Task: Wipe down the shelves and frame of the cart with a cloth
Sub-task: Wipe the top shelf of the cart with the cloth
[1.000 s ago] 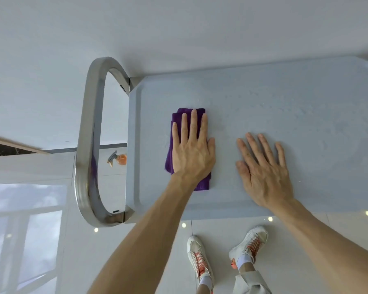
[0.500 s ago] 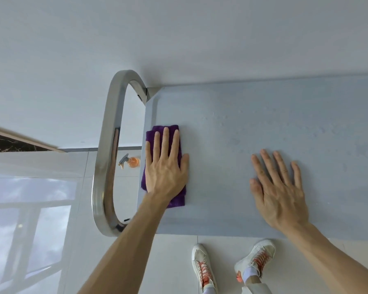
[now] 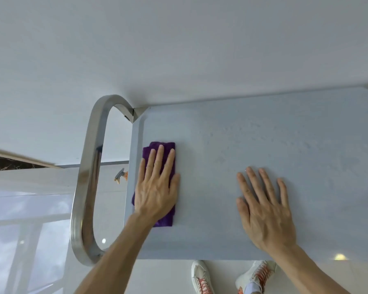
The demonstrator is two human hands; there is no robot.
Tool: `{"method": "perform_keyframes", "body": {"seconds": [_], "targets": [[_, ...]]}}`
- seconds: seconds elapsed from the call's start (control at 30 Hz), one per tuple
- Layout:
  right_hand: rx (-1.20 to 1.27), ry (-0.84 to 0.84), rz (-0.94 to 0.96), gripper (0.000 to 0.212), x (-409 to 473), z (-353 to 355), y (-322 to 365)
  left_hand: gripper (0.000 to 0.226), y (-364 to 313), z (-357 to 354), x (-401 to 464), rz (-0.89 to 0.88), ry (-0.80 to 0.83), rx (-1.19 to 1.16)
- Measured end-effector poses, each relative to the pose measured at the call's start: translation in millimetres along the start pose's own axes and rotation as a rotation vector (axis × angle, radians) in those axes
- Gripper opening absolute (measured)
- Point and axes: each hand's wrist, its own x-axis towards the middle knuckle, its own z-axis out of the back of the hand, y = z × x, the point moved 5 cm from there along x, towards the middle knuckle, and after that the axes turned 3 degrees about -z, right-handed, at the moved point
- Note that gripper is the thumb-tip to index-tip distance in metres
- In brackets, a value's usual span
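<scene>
nearby, spray bottle behind steel handle, both hands' fingers splayed, left on cloth

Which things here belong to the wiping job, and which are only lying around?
In the job:
purple cloth
left hand
right hand
cart top shelf
steel handle frame

Lying about:
spray bottle on the floor
</scene>
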Motion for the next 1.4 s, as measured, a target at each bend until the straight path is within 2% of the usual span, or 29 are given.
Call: {"method": "perform_keyframes", "body": {"seconds": [0.1, 0.23, 0.3, 0.4, 0.47, 0.57, 0.63, 0.77, 0.87, 0.93, 1.1, 1.17, 1.3, 1.4], "targets": [[0.014, -0.001, -0.005, 0.056, 0.7, 1.6, -0.6, 0.061, 28.9, 8.8, 69.5, 0.186, 0.003, 0.008], [0.034, -0.018, -0.003, 0.055, 1.6, 1.6, -1.2, 0.059, -10.1, 4.0, 142.2, 0.199, -0.034, 0.012], [0.036, -0.016, -0.002, 0.055, 3.3, 2.1, -0.9, 0.059, -40.4, -1.4, 145.1, 0.124, -0.049, 0.015], [0.031, 0.002, -0.008, 0.056, 1.4, 1.2, -0.9, 0.061, -85.1, -9.0, 105.7, -0.177, -0.023, -0.012], [0.029, 0.010, -0.006, 0.057, 1.4, 1.0, -2.0, 0.063, -91.0, -9.5, 71.3, -0.267, -0.009, -0.052], [0.031, 0.018, -0.004, 0.057, 1.3, 0.4, -1.3, 0.065, -53.1, -4.4, 48.1, -0.164, 0.003, -0.082], [0.033, 0.022, -0.009, 0.057, 2.2, 0.6, -0.4, 0.065, -27.0, 0.1, 64.6, -0.043, 0.007, -0.070], [0.047, 0.026, -0.019, 0.056, 2.6, 2.2, -2.4, 0.069, -42.1, -3.2, 112.0, 0.191, -0.022, -0.062], [0.054, 0.038, -0.025, 0.056, 2.9, 3.4, -0.6, 0.070, -68.5, -10.0, 114.3, 0.158, -0.051, -0.039], [0.056, 0.050, -0.023, 0.055, 3.5, 5.0, 0.9, 0.068, -70.3, -13.0, 110.7, 0.105, -0.069, -0.020], [0.101, 0.091, 0.017, 0.056, 3.8, 9.1, -5.0, 0.065, -72.6, -11.4, 113.2, 0.100, -0.082, -0.022], [0.093, 0.080, 0.037, 0.057, 9.6, 15.5, -21.3, 0.065, -72.5, -11.2, 115.1, 0.105, -0.079, -0.022], [0.008, 0.066, -0.084, 0.059, 25.8, 25.7, -74.3, 0.065, -72.7, -10.4, 113.8, 0.113, -0.085, -0.020], [-0.037, 0.104, -0.105, 0.062, 28.9, 19.0, -92.3, 0.064, -73.6, -10.2, 114.2, 0.112, -0.086, -0.005]]}}
